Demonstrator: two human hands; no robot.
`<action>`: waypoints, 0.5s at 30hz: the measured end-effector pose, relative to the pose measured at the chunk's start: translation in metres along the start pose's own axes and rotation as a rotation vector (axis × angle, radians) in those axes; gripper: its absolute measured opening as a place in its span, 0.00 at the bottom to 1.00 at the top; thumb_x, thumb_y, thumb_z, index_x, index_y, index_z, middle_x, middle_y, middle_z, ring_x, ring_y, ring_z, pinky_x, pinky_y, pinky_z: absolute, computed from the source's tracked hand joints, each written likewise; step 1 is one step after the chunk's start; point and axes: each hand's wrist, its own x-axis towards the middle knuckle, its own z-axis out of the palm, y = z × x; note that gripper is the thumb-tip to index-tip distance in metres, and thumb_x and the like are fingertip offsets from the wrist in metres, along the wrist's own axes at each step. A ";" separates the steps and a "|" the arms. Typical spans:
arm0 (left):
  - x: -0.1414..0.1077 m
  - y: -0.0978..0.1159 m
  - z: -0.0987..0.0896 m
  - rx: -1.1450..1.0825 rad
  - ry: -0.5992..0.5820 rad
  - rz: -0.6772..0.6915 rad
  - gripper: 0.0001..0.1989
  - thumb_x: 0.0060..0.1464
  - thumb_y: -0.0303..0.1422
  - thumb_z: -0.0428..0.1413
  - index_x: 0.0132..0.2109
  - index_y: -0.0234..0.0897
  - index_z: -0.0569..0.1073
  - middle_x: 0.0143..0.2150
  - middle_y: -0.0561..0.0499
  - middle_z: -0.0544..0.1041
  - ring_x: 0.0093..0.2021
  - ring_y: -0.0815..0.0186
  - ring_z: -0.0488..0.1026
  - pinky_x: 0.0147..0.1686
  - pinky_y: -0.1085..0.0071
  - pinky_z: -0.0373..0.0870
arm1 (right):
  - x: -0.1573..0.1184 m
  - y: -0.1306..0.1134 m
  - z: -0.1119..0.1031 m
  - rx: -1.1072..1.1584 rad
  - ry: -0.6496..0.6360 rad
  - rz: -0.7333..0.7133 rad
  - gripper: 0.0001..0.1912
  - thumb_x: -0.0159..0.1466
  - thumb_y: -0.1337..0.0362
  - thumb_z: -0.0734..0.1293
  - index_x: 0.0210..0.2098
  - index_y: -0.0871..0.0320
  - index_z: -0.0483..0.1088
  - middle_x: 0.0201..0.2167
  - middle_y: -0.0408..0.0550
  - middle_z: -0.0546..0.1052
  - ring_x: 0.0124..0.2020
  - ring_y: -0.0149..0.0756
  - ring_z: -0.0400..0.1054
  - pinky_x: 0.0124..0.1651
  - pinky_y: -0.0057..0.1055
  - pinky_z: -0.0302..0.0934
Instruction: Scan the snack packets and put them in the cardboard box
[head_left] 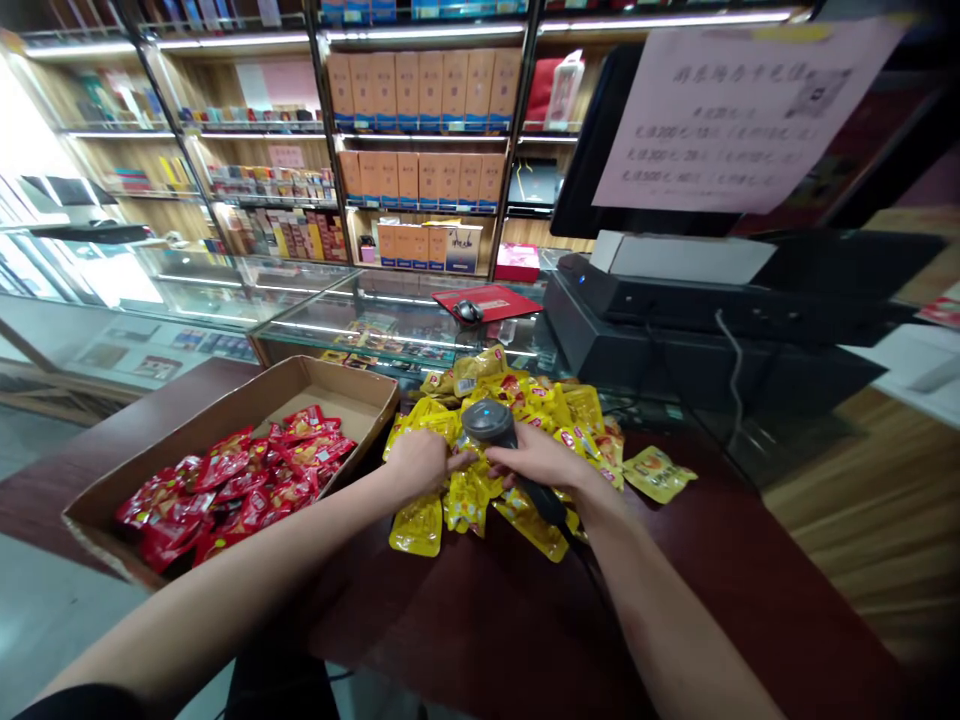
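A: What is held by the right hand (pixel 544 455)?
B: A dark handheld scanner (pixel 489 420) is held there. The grip is closed around its handle, with the thumb laid near the neck, and the rounded head is raised above the yellow packets (pixel 469 500). A black cable (pixel 592 580) is seen below the handle, close to the forearm.

A: And the left hand (pixel 420 462)?
B: It is placed low over the left part of the yellow heap, just beside the scanner. The index finger is extended toward the right thumb, while the other fingers are partly hidden. Whether a packet is pinched in that grip cannot be told.

A: Where are the packets found?
B: The yellow ones are heaped on the dark red table (pixel 420 640), beneath and beyond both hands. A single yellow packet (pixel 660 473) is set apart, to the right of the heap.

A: What is placed to the left?
B: An open cardboard box (pixel 349 385), in which red packets (pixel 247 480) are piled; part of its floor is left bare at the far end.

A: What is seen beyond the heap?
B: A glass display case (pixel 382 310), on which a computer mouse (pixel 469 312) is rested on a red mat (pixel 506 300). To the right, a screen is fronted by a printed sheet (pixel 720 120). Farther back, orange boxes (pixel 424 85) are lined up on lit shelves.
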 end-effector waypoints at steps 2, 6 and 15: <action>0.002 -0.010 -0.001 -0.135 0.022 -0.001 0.31 0.55 0.58 0.48 0.28 0.36 0.78 0.29 0.40 0.78 0.35 0.53 0.78 0.35 0.65 0.69 | -0.002 -0.003 0.001 0.068 -0.012 -0.008 0.09 0.56 0.64 0.70 0.36 0.58 0.70 0.26 0.45 0.78 0.30 0.39 0.77 0.30 0.31 0.72; 0.010 -0.031 0.000 -0.648 0.159 0.096 0.22 0.43 0.52 0.64 0.32 0.37 0.74 0.32 0.48 0.79 0.34 0.60 0.77 0.35 0.69 0.70 | -0.007 -0.020 0.005 0.248 0.050 -0.044 0.11 0.56 0.64 0.70 0.38 0.58 0.68 0.30 0.46 0.79 0.33 0.40 0.79 0.36 0.35 0.75; 0.012 -0.048 -0.002 -1.714 -0.070 -0.063 0.24 0.36 0.38 0.72 0.40 0.35 0.75 0.35 0.49 0.80 0.30 0.70 0.76 0.29 0.76 0.72 | 0.004 -0.047 0.033 0.514 0.094 -0.052 0.08 0.57 0.67 0.69 0.37 0.57 0.69 0.30 0.47 0.79 0.32 0.42 0.80 0.40 0.38 0.75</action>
